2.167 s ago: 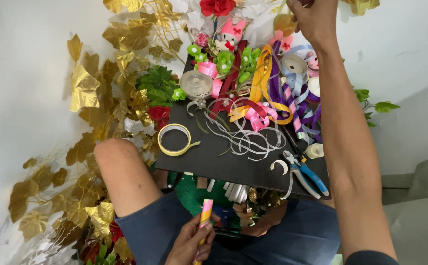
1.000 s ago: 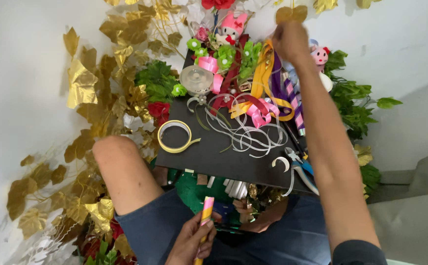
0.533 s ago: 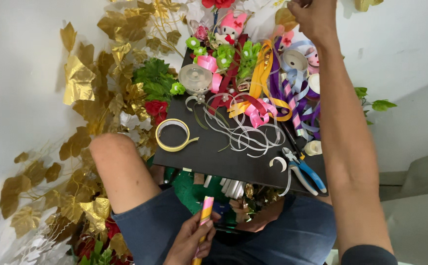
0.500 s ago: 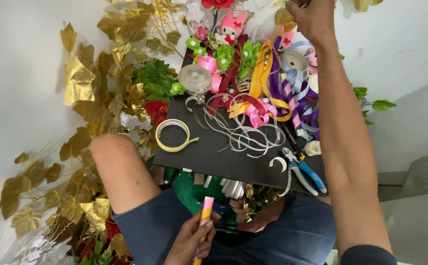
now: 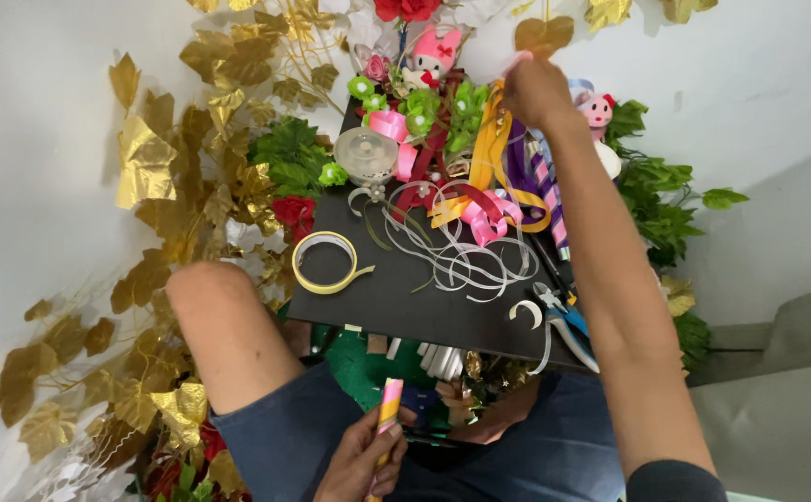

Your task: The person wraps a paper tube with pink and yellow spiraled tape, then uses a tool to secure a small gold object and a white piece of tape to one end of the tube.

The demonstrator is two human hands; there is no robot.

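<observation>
My left hand [image 5: 359,460] is low over my lap, shut on a pink and yellow striped stick [image 5: 388,409]. My right hand [image 5: 536,93] reaches to the far side of a black board [image 5: 396,297] on my knees. Its fingers are curled at a heap of coloured ribbons [image 5: 494,158], with a pink tip showing by the fingertips. Whether it grips a ribbon is unclear. Thin white curled ribbon [image 5: 466,260] lies loose on the board.
A yellow tape roll [image 5: 325,262] lies on the board's left part, and blue-handled pliers [image 5: 568,325] lie by my right forearm. A clear round container [image 5: 365,153], a pink plush toy [image 5: 435,51], gold leaves [image 5: 145,167], a red rose [image 5: 291,212] and green foliage [image 5: 657,200] surround the board.
My right hand has come down from the top edge to the ribbon heap. The left hand still holds the striped stick in the same place.
</observation>
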